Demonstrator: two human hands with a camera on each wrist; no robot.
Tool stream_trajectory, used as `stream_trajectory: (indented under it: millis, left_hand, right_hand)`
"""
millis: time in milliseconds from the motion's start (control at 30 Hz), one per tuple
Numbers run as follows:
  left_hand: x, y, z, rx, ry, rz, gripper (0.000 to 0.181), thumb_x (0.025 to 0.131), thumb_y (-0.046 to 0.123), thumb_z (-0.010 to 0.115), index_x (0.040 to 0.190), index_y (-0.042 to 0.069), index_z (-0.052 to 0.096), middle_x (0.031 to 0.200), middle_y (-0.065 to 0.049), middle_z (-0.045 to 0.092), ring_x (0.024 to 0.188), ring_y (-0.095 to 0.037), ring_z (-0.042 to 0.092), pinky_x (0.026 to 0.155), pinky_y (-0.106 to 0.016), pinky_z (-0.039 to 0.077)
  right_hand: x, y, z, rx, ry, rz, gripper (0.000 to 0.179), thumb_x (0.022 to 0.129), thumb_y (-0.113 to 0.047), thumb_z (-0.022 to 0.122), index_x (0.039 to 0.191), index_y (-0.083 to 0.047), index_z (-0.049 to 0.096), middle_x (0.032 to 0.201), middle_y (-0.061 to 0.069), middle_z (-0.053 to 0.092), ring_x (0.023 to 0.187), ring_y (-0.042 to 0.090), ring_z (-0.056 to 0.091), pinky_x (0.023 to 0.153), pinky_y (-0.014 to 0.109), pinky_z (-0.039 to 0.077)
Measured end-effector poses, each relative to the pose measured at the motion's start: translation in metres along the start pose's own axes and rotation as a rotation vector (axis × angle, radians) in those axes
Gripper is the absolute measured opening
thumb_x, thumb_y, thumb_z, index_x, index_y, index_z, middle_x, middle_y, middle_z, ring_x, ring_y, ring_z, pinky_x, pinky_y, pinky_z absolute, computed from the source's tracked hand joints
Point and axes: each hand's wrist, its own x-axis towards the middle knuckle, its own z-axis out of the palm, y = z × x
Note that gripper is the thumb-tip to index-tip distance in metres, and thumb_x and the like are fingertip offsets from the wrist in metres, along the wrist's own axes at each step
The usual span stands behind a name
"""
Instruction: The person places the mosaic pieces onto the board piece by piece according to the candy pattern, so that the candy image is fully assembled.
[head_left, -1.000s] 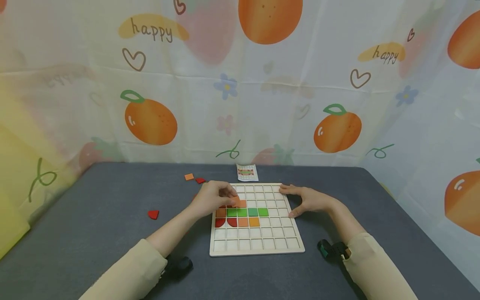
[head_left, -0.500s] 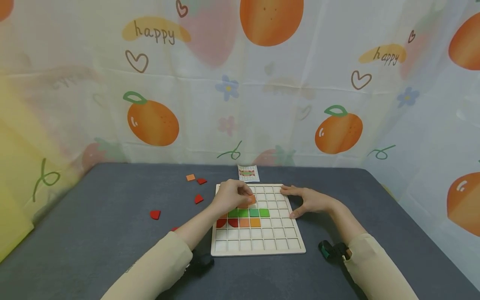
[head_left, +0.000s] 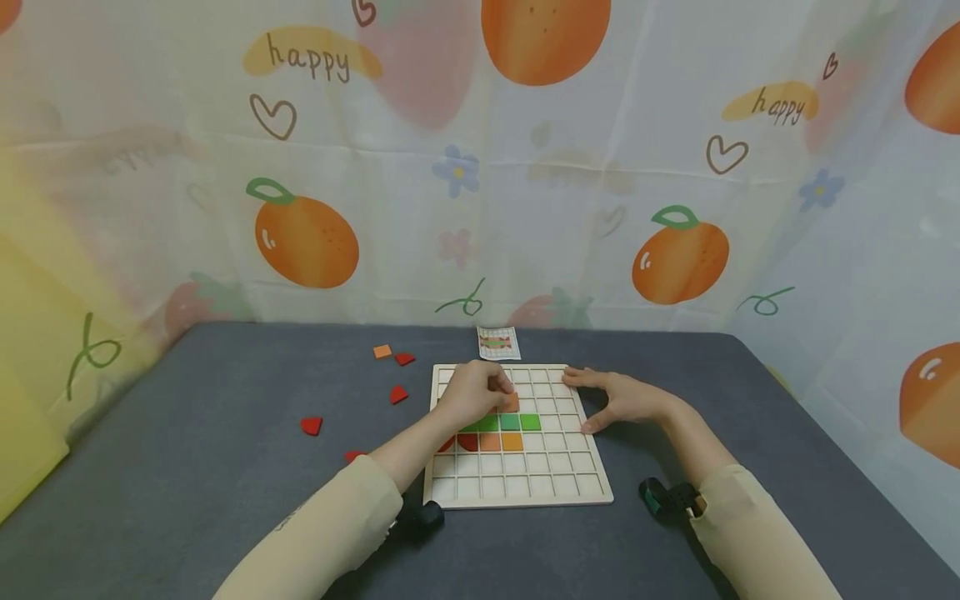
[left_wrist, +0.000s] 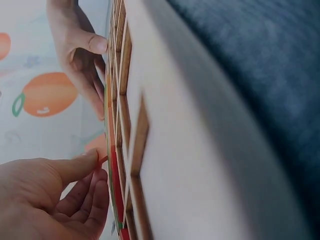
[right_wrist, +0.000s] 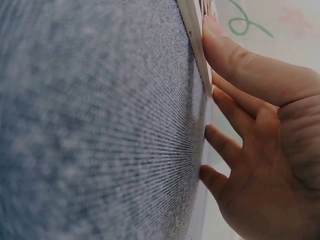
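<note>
My left hand (head_left: 474, 395) pinches an orange square tile (head_left: 512, 403) between thumb and fingers, low over the upper middle of a pale gridded board (head_left: 517, 490). In the left wrist view the tile (left_wrist: 99, 145) is tilted, its lower edge close to the grid; whether it touches cannot be told. Below it lie a teal tile (head_left: 509, 422), a green tile (head_left: 530, 422), a red curved tile (head_left: 468, 442) and a yellow-orange tile (head_left: 512, 442). The left hand and forearm hide part of the board's left side. My right hand (head_left: 622, 398) rests fingers spread along the board's right edge.
Left of the board lie loose red tiles (head_left: 311, 426) and an orange square (head_left: 382, 352). A small printed card (head_left: 498, 342) with a coloured grid pattern lies behind the board. A fruit-printed cloth (head_left: 420, 208) hangs behind the dark table (head_left: 187, 467).
My left hand has moved right across the board, carrying the orange tile, and now shifts only slightly. Loose red tiles beside the board came into sight. The right hand stays at the edge.
</note>
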Motion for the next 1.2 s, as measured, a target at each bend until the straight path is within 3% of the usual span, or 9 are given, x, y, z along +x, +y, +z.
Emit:
stream_trajectory:
  millis: [333, 567, 700, 1000, 1200]
  left_hand:
    - [0.0009, -0.0025, 0.0004, 0.018, -0.010, 0.002, 0.005, 0.085, 0.009, 0.075, 0.085, 0.005, 0.075, 0.078, -0.006, 0.075, 0.061, -0.008, 0.061, 0.057, -0.020, 0.047]
    - [-0.0006, 0.0014, 0.0007, 0.104, -0.008, -0.023, 0.005, 0.085, 0.010, 0.076, 0.088, 0.008, 0.078, 0.088, -0.006, 0.076, 0.082, -0.016, 0.067, 0.069, -0.024, 0.050]
    - [-0.0011, 0.0028, 0.0009, 0.121, -0.009, -0.018, 0.005, 0.085, 0.009, 0.076, 0.088, 0.007, 0.079, 0.088, -0.006, 0.077, 0.085, -0.018, 0.068, 0.070, -0.024, 0.051]
    - [-0.0012, 0.0028, 0.0008, 0.118, -0.013, -0.026, 0.005, 0.084, 0.010, 0.076, 0.088, 0.008, 0.078, 0.087, -0.006, 0.076, 0.082, -0.017, 0.066, 0.069, -0.024, 0.049]
    - [-0.0028, 0.0054, -0.0044, 0.079, -0.025, -0.037, 0.016, 0.085, 0.011, 0.075, 0.099, 0.005, 0.076, 0.093, -0.009, 0.074, 0.082, -0.017, 0.064, 0.067, -0.025, 0.050]
  right_hand:
    - [-0.0001, -0.0004, -0.0009, 0.003, 0.001, -0.008, 0.095, 0.077, -0.031, 0.084, 0.153, -0.004, 0.033, 0.165, 0.016, 0.020, 0.153, 0.046, 0.005, 0.117, 0.071, 0.009]
    - [0.0006, 0.0010, -0.0006, 0.011, -0.001, -0.001, 0.096, 0.077, -0.031, 0.084, 0.154, -0.005, 0.033, 0.166, 0.016, 0.019, 0.153, 0.046, 0.004, 0.117, 0.070, 0.010]
    - [0.0003, 0.0002, -0.0004, 0.005, -0.002, 0.007, 0.095, 0.077, -0.032, 0.084, 0.154, -0.006, 0.033, 0.166, 0.015, 0.019, 0.153, 0.046, 0.004, 0.117, 0.070, 0.010]
    - [0.0010, -0.0010, -0.0002, 0.005, -0.004, 0.009, 0.095, 0.078, -0.033, 0.083, 0.154, -0.006, 0.032, 0.166, 0.015, 0.017, 0.153, 0.045, 0.003, 0.117, 0.071, 0.009]
    - [-0.0003, -0.0017, -0.0005, 0.003, -0.003, 0.014, 0.095, 0.078, -0.031, 0.083, 0.154, -0.006, 0.033, 0.166, 0.015, 0.018, 0.153, 0.045, 0.004, 0.118, 0.070, 0.009]
